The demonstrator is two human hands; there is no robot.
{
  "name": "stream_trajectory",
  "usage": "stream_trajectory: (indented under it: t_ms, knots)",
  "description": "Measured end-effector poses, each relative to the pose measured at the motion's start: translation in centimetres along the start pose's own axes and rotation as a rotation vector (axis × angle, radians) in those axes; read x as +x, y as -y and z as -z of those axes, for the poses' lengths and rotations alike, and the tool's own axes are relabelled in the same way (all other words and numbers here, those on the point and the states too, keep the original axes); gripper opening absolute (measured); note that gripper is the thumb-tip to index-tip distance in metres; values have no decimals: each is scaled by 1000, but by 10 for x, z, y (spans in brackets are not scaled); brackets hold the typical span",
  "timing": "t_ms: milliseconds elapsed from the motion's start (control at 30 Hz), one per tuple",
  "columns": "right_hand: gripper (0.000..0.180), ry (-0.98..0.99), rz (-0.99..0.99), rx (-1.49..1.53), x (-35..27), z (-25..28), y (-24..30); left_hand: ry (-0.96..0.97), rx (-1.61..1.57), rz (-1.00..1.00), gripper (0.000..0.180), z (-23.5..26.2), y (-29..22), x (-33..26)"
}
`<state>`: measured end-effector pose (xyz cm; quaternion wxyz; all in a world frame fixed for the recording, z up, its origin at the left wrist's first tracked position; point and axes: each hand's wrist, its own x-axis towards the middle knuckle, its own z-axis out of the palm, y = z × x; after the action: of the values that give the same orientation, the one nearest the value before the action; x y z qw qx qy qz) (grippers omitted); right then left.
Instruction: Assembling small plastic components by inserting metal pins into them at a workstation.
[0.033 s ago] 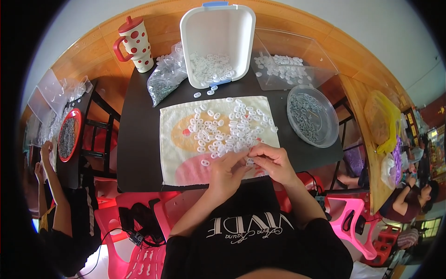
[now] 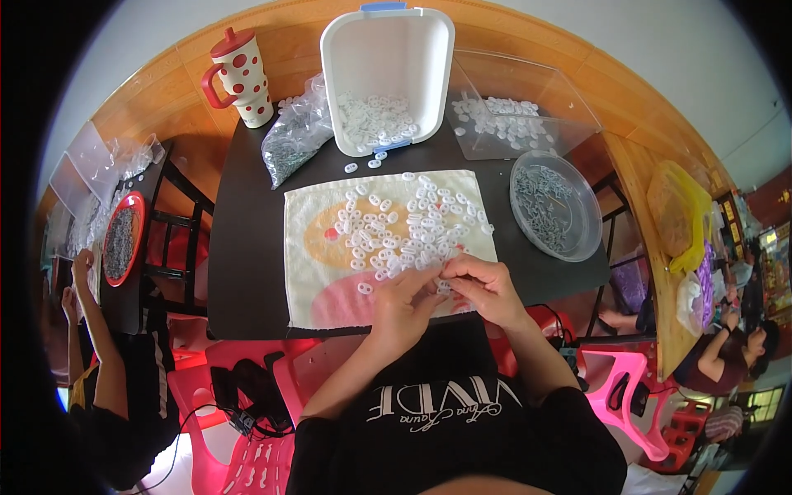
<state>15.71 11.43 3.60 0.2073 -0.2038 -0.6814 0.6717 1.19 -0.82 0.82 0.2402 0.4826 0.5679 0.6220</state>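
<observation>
My left hand (image 2: 402, 304) and my right hand (image 2: 485, 289) meet at the front of a patterned towel (image 2: 307, 290), thumbs and fingers pinched together. Whatever lies between the fingertips is too small and covered to make out. A white oval piece with two holes (image 2: 444, 287) shows right beside the fingertips; I cannot tell whether it is held or lies on the towel. Many more such white two-holed pieces (image 2: 425, 227) are scattered loosely over the towel, just beyond both hands.
Behind the towel stand a white tub (image 2: 388, 58) of white pieces, a clear bin (image 2: 528, 124) and a bag of grey bits (image 2: 289, 144). A round clear tray (image 2: 590, 216) holds small grey parts. A spotted tumbler (image 2: 247, 87) is back left. Another person's arms (image 2: 103, 338) work at the left.
</observation>
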Motion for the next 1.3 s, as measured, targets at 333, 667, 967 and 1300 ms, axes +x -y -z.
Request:
stream_trajectory:
  t_ms: [333,667,967,1300]
  knots:
    - [26,-24,396,-481,5,-6,-13,54,439,-153,38,1,-2,7]
    - [32,-38,608,-655,5,-10,-14,137,365,-197,30,17,-8,11]
    - [32,-18,693,-798,-1,-11,-18,209,393,-190,21,22,-11,11]
    - [23,78,663,-848,-1,-8,-20,252,489,-172,25,15,-12,14]
